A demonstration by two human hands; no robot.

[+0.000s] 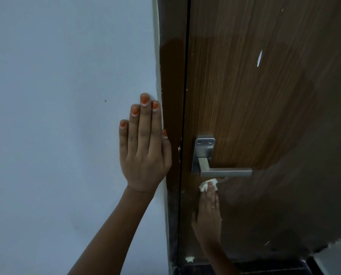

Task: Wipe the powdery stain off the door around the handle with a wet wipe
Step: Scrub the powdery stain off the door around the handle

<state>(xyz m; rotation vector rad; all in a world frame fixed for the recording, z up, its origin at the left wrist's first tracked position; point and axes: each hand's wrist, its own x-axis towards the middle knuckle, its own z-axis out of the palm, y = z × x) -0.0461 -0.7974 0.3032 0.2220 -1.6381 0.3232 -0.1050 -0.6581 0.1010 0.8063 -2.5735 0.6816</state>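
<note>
The brown wooden door (pixel 245 96) fills the right half of the head view, with a silver lever handle (pixel 223 172) on a metal backplate (pixel 204 149). My right hand (pixel 207 211) presses a crumpled white wet wipe (pixel 206 185) flat against the door just under the handle's inner end. A faint pale smear shows on the wood right of the wipe. My left hand (pixel 143 147) lies flat with fingers together on the pale wall (pixel 56 116), beside the door frame (pixel 171 116).
A dark gap runs between frame and door. White scratch marks (pixel 259 58) sit high on the door. A small white bit (pixel 189 259) lies at the door's foot, with dark floor tiles (pixel 275 267) below.
</note>
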